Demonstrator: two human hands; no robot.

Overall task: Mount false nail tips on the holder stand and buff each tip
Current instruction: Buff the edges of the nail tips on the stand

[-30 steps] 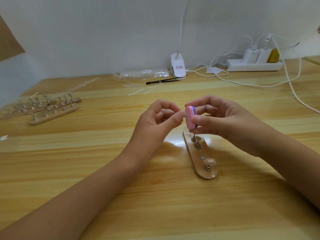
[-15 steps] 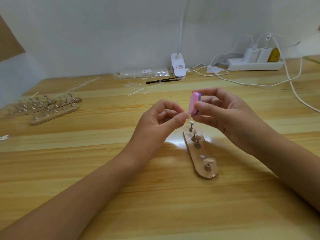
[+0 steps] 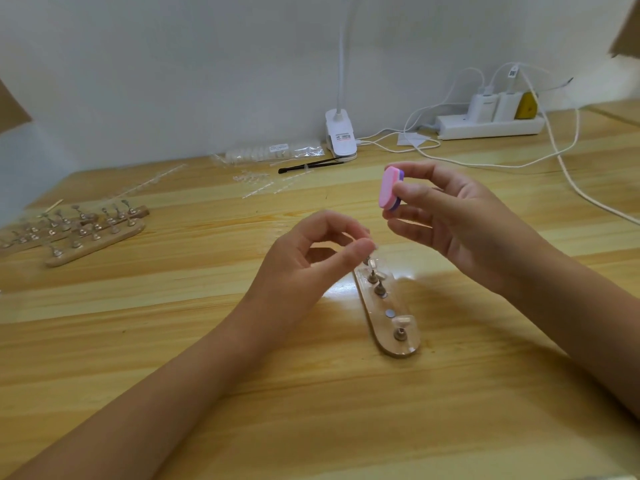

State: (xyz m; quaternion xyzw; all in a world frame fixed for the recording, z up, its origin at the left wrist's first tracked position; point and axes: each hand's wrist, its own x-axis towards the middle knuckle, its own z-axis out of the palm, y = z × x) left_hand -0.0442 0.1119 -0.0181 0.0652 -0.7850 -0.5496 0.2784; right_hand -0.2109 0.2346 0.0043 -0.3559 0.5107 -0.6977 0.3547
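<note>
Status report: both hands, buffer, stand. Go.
Right hand grips buffer block, held above holder stand. Left hand pinches small peg over stand's far end. One nail tip mounted on near peg. Nothing in the way.

1. The pale wooden desk (image 3: 173, 341) fills the lower frame and runs back to a white wall.
2. At centre, a wooden holder stand (image 3: 377, 320) lies flat, angled toward the lower right.
3. At left, more stands (image 3: 93, 237) lie side by side, with a thin stick (image 3: 55, 204) just above them.
4. At upper centre lie a clear bag (image 3: 273, 152), loose clear strips (image 3: 258, 188) and a black brush (image 3: 304, 165); a white lamp clamp (image 3: 341, 136) sits at the back edge.
5. At upper right, a white power strip (image 3: 488, 125) lies by the wall, and its cables (image 3: 568, 169) trail to the right edge.
</note>
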